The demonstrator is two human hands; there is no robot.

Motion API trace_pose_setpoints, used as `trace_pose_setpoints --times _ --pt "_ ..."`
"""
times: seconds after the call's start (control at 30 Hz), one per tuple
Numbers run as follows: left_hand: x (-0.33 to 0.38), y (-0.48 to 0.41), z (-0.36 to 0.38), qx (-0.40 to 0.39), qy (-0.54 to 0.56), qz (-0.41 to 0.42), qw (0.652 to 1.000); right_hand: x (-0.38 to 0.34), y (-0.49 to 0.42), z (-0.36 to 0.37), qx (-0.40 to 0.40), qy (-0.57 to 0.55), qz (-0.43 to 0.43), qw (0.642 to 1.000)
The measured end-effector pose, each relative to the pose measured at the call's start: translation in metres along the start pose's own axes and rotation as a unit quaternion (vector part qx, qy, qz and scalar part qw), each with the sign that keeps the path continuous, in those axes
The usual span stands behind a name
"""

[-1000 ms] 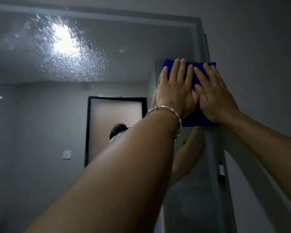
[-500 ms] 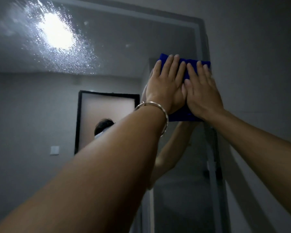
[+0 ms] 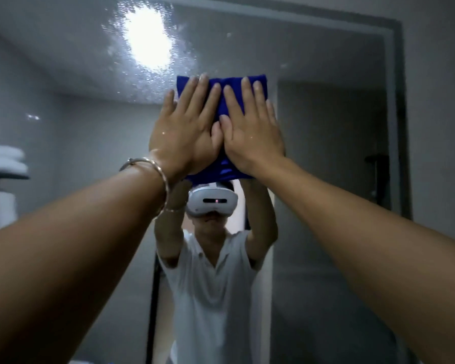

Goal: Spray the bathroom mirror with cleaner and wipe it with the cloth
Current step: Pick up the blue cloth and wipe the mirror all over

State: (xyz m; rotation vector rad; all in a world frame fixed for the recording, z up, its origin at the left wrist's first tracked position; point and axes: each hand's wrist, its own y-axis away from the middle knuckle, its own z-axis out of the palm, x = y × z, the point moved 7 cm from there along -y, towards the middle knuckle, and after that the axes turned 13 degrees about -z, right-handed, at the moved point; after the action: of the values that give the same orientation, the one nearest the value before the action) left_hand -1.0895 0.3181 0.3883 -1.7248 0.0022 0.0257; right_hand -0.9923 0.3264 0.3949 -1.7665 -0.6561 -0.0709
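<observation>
High on the mirror [image 3: 326, 153], left hand [image 3: 184, 132] and right hand [image 3: 252, 132] press the cloth [image 3: 221, 172] flat to the glass, each grip wide, fingers straight. Spray droplets [image 3: 147, 82] beside it sit unwiped; spraying looks done, wiping unfinished.

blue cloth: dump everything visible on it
The blue cloth is deep blue, soft-looking fabric, a rough rectangle held flat against the mirror, high up, its top edge at the fringe of the sprayed droplets. The left hand and right hand press it side by side with straight fingers, covering its middle; top and bottom edges show.
</observation>
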Motion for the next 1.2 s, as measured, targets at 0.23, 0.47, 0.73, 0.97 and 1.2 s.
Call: trace_pose_setpoints --times 0.23,0.47,0.73,0.97,1.2 --pt "-0.086 0.027 0.001 -0.010 -0.022 -0.016 1.000 -0.081 -0.016 0.029 0.003 -0.002 -0.015 1.000" --pt "-0.155 0.051 0.003 -0.023 -0.006 -0.020 1.000 -0.150 -0.025 0.052 0.009 0.000 -0.020 1.000" --pt "-0.241 0.083 0.001 -0.024 -0.001 -0.028 0.999 -0.237 -0.038 0.078 -0.015 0.007 -0.011 1.000" --pt "-0.298 0.103 -0.004 -0.039 -0.015 0.044 0.998 -0.299 -0.040 0.095 0.008 -0.009 0.064 0.998" --pt "-0.409 0.134 -0.008 -0.034 0.005 0.053 0.998 -0.408 -0.065 0.131 0.034 0.006 0.067 0.997"
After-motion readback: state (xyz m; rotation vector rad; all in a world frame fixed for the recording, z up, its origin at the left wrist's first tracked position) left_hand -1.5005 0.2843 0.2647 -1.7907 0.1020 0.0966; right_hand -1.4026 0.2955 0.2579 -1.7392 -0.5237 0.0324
